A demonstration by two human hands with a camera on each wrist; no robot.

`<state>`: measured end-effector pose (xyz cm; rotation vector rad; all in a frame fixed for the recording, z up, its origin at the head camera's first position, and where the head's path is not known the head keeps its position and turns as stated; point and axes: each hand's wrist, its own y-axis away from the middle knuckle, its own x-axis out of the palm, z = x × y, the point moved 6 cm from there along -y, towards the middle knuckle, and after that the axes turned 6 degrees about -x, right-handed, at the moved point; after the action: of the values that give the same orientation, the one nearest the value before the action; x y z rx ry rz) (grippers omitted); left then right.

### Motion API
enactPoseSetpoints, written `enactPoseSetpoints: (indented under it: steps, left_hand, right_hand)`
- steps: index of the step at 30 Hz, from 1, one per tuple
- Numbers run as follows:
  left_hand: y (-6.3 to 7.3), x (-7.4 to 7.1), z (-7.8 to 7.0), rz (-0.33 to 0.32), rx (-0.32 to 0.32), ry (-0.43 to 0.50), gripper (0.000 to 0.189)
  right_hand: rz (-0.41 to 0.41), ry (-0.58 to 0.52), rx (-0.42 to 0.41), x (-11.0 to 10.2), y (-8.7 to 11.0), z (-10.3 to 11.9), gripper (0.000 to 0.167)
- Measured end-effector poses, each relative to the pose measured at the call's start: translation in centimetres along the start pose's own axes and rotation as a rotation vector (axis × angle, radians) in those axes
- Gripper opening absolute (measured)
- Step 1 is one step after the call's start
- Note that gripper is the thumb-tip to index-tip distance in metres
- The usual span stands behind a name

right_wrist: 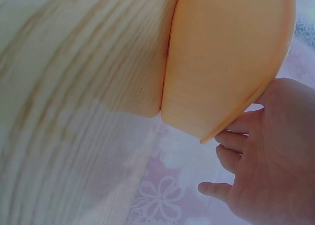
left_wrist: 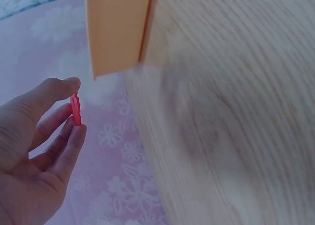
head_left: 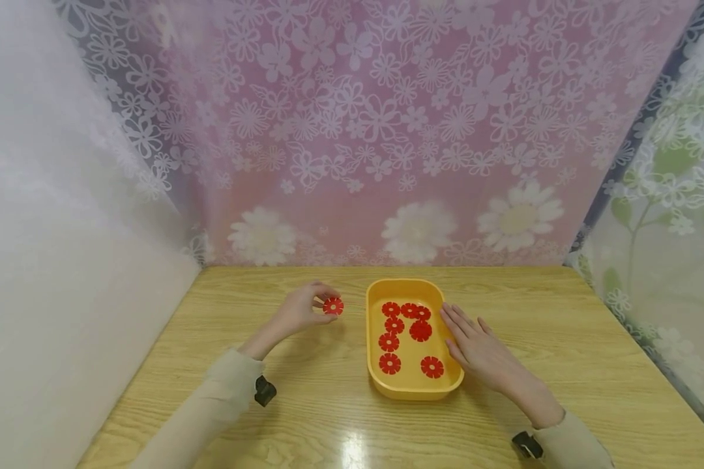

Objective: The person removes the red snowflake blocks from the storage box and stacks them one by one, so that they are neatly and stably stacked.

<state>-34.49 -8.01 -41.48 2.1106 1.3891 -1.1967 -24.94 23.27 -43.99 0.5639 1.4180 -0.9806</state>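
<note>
Between thumb and fingertips, my left hand (head_left: 298, 309) pinches a red notched disc (head_left: 333, 307) above the table, left of the yellow tray. Seen edge-on in the left wrist view, the disc (left_wrist: 76, 109) looks thin. The yellow tray (head_left: 416, 394) stands on the table with several more red notched discs (head_left: 390, 363) lying inside, some overlapping. At the tray's right rim, my right hand (head_left: 484, 352) rests with its fingers fairly straight. The right wrist view shows that hand (right_wrist: 275, 151) beside the rim of the tray (right_wrist: 226, 52).
A wood-grain table (head_left: 305, 410) lies under everything. Behind it hangs a pink curtain with flower prints (head_left: 375, 130). White fabric (head_left: 64, 228) borders the left side, and flowered fabric (head_left: 657, 215) the right. Dark clips (head_left: 265, 391) sit at both wrists.
</note>
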Motion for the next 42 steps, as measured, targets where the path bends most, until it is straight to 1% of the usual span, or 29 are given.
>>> enactPoseSetpoints:
  steps: [6,12,18,25,32,35,42]
  left_hand:
    - [1.1,-0.6,1.8,-0.004,-0.014,0.019,0.037]
    - [1.9,-0.7,3.2,-0.001,-0.064,0.030,0.037]
    - [2.6,-0.2,4.5,-0.002,-0.086,0.019,0.038]
    - [3.3,0.8,6.1,0.022,-0.074,-0.067,0.038]
    - [3.8,1.3,7.5,0.045,-0.125,-0.066,0.041]
    - [3.8,1.4,7.9,0.050,-0.133,-0.075,0.040]
    - [3.8,1.6,8.6,0.052,-0.136,-0.053,0.039]
  right_hand:
    - [0.002,0.000,0.003,-0.1,0.0,0.0,0.058]
    - [0.009,0.006,0.006,0.1,0.0,-0.1,0.058]
    - [0.004,0.006,0.003,0.1,0.0,-0.1,0.059]
    - [0.001,0.006,-0.003,0.1,0.0,-0.1,0.059]
    - [-0.001,0.031,-0.014,0.2,0.0,-0.1,0.059]
    - [-0.002,0.030,-0.012,0.1,0.0,-0.1,0.059]
    - [0.000,0.024,-0.013,0.0,0.0,-0.1,0.059]
